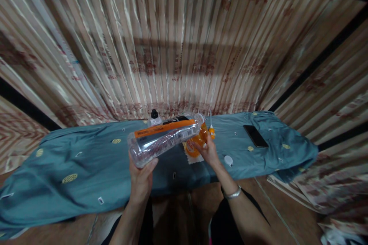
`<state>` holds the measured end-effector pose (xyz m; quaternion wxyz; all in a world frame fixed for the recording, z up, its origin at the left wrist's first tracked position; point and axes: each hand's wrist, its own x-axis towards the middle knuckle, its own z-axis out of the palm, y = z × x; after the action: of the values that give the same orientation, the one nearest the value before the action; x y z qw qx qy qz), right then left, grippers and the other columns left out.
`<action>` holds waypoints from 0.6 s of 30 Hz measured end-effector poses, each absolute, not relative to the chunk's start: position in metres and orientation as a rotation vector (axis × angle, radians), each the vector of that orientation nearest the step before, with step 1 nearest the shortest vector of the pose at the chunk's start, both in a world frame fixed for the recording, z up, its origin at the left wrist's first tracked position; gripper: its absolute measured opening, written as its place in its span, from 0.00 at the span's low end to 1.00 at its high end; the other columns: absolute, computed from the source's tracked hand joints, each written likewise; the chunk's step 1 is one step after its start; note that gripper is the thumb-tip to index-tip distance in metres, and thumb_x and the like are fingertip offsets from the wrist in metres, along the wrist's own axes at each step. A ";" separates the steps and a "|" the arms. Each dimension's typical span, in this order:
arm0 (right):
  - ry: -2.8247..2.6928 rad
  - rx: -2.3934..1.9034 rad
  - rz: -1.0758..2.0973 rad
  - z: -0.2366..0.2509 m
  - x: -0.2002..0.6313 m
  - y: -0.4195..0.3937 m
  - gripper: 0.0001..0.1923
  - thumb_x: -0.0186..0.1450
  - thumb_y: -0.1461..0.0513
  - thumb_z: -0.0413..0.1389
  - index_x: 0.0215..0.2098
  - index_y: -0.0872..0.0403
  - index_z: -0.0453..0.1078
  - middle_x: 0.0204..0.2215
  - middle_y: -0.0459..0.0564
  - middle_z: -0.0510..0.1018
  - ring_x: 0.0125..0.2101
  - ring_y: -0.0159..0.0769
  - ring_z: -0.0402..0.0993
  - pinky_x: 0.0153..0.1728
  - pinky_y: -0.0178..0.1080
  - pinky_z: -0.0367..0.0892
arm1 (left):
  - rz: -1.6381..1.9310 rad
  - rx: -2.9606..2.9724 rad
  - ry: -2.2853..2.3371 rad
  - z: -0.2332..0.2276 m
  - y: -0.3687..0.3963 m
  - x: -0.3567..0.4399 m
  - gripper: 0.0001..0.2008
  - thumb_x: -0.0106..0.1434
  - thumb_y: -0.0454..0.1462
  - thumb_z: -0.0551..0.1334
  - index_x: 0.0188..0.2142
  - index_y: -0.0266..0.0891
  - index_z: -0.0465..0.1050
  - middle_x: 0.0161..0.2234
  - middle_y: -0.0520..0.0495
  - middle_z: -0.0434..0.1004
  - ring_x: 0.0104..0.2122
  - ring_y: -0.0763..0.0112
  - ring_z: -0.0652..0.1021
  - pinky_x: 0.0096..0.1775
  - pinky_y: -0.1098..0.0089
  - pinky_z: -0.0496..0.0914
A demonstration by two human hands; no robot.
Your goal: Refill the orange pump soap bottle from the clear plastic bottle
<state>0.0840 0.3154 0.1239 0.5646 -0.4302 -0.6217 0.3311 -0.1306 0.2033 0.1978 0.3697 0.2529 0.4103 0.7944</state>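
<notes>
A clear bottle [165, 136] is gripped near its base by the left hand [141, 178] and tipped sideways above the cloth-covered counter [86, 160], while an orange bottle [198, 141] beneath its mouth is clasped by the right hand [208, 152], a white cap [228, 160] lying nearby.

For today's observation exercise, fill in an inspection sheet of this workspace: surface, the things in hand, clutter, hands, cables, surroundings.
Surface: table under a teal cloth with small yellow motifs, wrinkled.
Things in hand: clear plastic bottle with orange label, tipped on its side, mouth over an orange container.
Clutter: black phone lying flat; white cap on the cloth; black-capped bottle standing behind.
Hands: left hand grips the clear bottle's base; right hand, bracelet on its wrist, touches the orange container.
Cables: nothing seen.
Surroundings: striped patterned curtain behind.
</notes>
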 end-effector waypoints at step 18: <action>-1.472 -1.036 0.747 0.125 0.084 0.315 0.39 0.58 0.48 0.67 0.63 0.53 0.65 0.48 0.57 0.83 0.50 0.52 0.81 0.52 0.52 0.77 | 2.060 0.546 1.036 0.200 0.203 -0.131 0.52 0.35 0.38 0.81 0.61 0.53 0.66 0.62 0.47 0.72 0.60 0.55 0.73 0.60 0.59 0.67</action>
<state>0.0838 0.3147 0.1254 0.5617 -0.4398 -0.6250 0.3171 -0.1306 0.2032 0.2004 0.3766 0.2134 0.4051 0.8053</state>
